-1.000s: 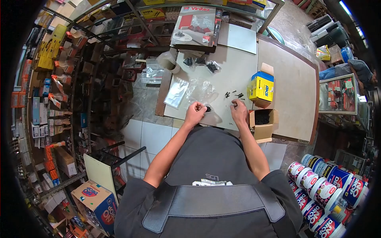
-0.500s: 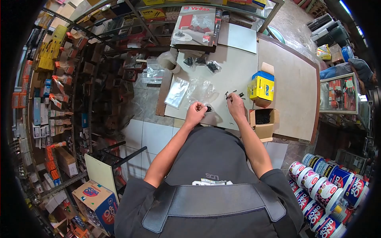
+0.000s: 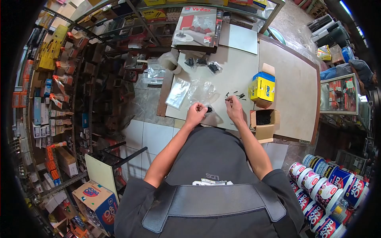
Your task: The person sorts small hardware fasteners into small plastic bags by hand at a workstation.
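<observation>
My left hand [image 3: 196, 114] is closed on the edge of a small clear plastic bag [image 3: 211, 110] with black screws inside, at the table's near edge. To its right, my right hand [image 3: 235, 109] hovers low over the table with thumb and fingertips pinched together. Whatever is in that pinch is too small to make out. Just beyond those fingertips lie several loose black screws [image 3: 241, 96]. An open cardboard box [image 3: 263, 126] of black screws stands beside my right wrist. Behind it is a yellow and blue box [image 3: 263, 88] with its flap up.
Filled small bags [image 3: 214, 67] lie farther back on the table [image 3: 234, 63]. Flat clear bags [image 3: 177, 93] and crumpled plastic [image 3: 203, 91] are at the left, near a roll [image 3: 169, 63]. A Vinilex box [image 3: 194, 27] stands at the back. Paint buckets [image 3: 317, 184] are stacked at lower right.
My right hand has shifted slightly left and toward me, its fingertips drawing away from the loose screws. My left hand stays at the small bag.
</observation>
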{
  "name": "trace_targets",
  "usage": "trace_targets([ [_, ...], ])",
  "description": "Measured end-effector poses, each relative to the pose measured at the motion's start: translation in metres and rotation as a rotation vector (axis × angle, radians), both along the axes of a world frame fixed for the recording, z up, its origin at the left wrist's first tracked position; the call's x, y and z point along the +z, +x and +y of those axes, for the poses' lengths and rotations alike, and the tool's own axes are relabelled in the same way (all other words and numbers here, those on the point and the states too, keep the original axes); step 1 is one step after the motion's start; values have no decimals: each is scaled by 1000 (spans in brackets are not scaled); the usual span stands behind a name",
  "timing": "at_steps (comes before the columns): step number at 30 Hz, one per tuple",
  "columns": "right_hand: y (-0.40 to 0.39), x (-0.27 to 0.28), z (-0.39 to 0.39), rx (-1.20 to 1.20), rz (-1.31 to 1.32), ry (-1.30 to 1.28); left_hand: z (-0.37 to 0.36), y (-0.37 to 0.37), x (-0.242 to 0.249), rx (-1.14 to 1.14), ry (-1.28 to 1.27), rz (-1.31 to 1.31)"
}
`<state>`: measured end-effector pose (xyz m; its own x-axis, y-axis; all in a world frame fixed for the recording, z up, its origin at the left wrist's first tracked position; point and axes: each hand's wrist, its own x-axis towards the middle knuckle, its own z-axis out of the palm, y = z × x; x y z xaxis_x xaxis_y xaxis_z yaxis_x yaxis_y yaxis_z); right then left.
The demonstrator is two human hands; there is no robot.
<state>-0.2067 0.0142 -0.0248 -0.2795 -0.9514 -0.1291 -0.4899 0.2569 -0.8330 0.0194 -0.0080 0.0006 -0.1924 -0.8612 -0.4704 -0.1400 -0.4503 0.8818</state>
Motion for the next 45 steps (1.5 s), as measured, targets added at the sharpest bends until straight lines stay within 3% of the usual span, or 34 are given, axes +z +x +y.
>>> trace_targets([
  [4,24,11,0,5,-447,2,0,-1,-4,-4,-7,16],
  [7,36,29,3,130,-519,9,-1,-1,-1,-21,-14,5],
  [15,34,55,3,263,-295,118,-1,-1,0,-17,-4,25],
  [18,29,47,0,234,-185,-2,-2,2,2,-18,-8,20],
  [20,18,26,-5,23,38,-107,-1,3,-2,-6,-14,28],
  [25,-1,-3,-12,-68,200,-121,0,3,-5,-16,-14,19],
  [30,9,-8,-6,143,289,9,1,3,-3,-30,-12,29],
  [33,13,-13,8,212,359,-39,2,3,-4,-26,-16,23],
  [40,17,3,24,100,278,-137,5,5,-5,-34,-28,26],
  [42,27,30,22,89,-27,-110,6,6,-6,-39,-34,20],
  [45,40,52,23,209,-107,-241,8,3,-4,-29,-24,24],
])
